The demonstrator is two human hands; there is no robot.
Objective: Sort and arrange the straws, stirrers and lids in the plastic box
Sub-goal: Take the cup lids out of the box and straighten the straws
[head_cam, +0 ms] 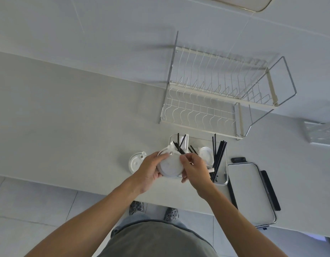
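Just below the middle of the frame, both hands meet over the near left end of the clear plastic box. The left hand curls its fingers round the left rim of a stack of round white lids, thumb on top. The right hand comes in from the right, with thumb and forefinger pinched at the stack's upper right edge — whether it grips the lid rim or something thin beside it I cannot tell.

The box stands on the pale desk, a little right of centre. Inside it, a bundle of black straws leans along the right side, their tips rising past the far rim. More black sticks cross each other at the far left corner, next to a white upright piece; which of these are straws and which stirrers is too small to make out. Between the two groups sits a small white lid.

Left of the hands, another white lid lies alone on the desk, apart from the box.

Right of the box, touching or just beside it, lies the box cover — a flat translucent panel with black clips along its edges. A white wire dish rack stands behind the box in the upper right of the frame, against the wall.
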